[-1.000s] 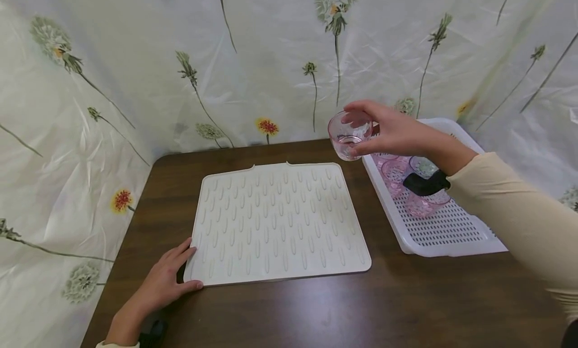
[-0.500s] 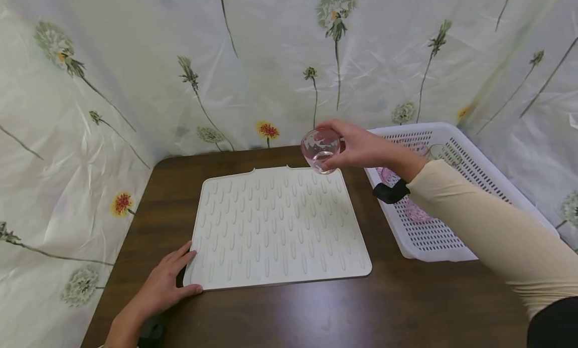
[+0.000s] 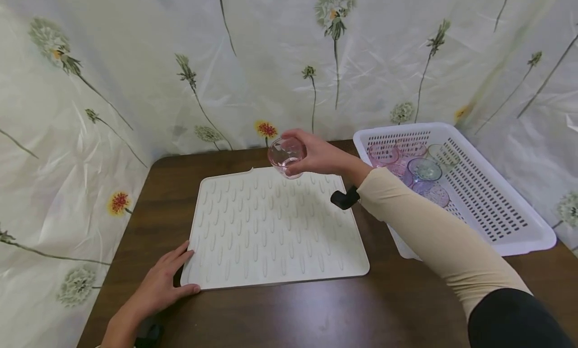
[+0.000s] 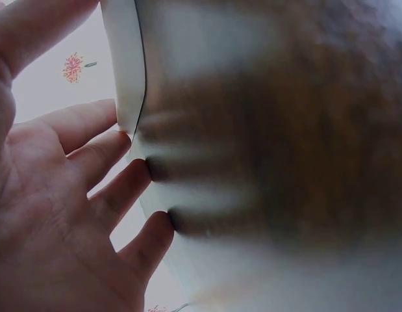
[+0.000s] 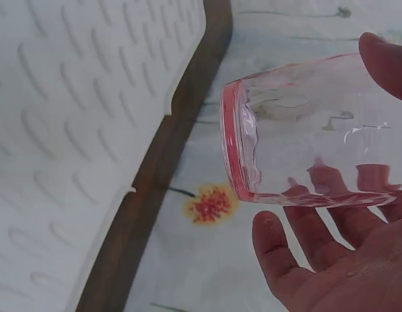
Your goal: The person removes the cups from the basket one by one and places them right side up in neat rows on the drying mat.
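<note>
My right hand (image 3: pixel 318 156) grips a clear pink-tinted drinking glass (image 3: pixel 285 157) above the far edge of a white ridged drying mat (image 3: pixel 275 237). In the right wrist view the thick pink base of the glass (image 5: pixel 236 143) points toward the mat, with thumb and fingers on opposite sides of its wall. My left hand (image 3: pixel 155 283) rests at the mat's near left corner, its fingertips touching the edge. The left wrist view shows those fingers (image 4: pixel 126 195) spread and fairly straight against the mat's rim.
A white perforated plastic basket (image 3: pixel 510 207) stands at the right, holding several tinted glasses (image 3: pixel 424 170) at its left end. The dark wooden table (image 3: pixel 289 313) meets a flower-printed sheet (image 3: pixel 253 77) at the back and left.
My right hand has carried the glass leftward and slightly down, from beside the basket to over the mat's far edge. The basket's glasses are now uncovered. My left hand has stayed in place.
</note>
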Motion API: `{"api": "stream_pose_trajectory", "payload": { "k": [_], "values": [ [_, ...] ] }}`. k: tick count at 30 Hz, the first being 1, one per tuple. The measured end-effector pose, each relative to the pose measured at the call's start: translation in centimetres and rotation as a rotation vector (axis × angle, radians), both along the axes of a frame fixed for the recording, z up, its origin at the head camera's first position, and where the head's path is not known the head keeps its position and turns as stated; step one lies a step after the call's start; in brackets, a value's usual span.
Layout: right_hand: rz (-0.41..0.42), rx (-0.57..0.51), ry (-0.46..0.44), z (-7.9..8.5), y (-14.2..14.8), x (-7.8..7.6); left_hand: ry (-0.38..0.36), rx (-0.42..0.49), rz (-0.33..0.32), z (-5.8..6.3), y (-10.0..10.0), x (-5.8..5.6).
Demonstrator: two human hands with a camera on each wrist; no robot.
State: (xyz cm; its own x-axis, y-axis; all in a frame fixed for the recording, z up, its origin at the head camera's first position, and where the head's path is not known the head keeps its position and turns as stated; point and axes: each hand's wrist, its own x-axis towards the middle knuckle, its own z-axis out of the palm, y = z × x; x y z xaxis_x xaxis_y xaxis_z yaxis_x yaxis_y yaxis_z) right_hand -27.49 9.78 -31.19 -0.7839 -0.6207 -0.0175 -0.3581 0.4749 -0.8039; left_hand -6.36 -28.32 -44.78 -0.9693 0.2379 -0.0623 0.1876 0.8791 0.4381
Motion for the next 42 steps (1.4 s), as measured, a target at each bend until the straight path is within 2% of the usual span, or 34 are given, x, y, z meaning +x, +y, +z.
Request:
{"api": "stream_pose_trajectory", "payload": {
  "k": [10,16,23,28,42],
  "values": [
    [-0.035,-0.065,-0.09,-2.5,-3.5,-0.8,-0.006,-0.008,0.004,-0.1,-0.3,-0.1],
    [-0.088,-0.115,-0.151,-3.9,-5.2,-1.0,-0.005,-0.001,0.003,-0.1,-0.2,-0.2],
    [-0.149,-0.145,-0.178,-5.7,-7.3,-1.1,-0.009,0.005,0.007,-0.2,-0.4,-0.2],
    [-0.19,-0.211,-0.217,-6.8,-8.9,-1.2,-0.018,0.002,0.009,-0.2,-0.6,-0.1],
    [-0.254,-0.258,-0.29,-9.6,-11.6,0.1,-0.028,0.012,0.013,-0.1,-0.1,0.0]
  ]
}}
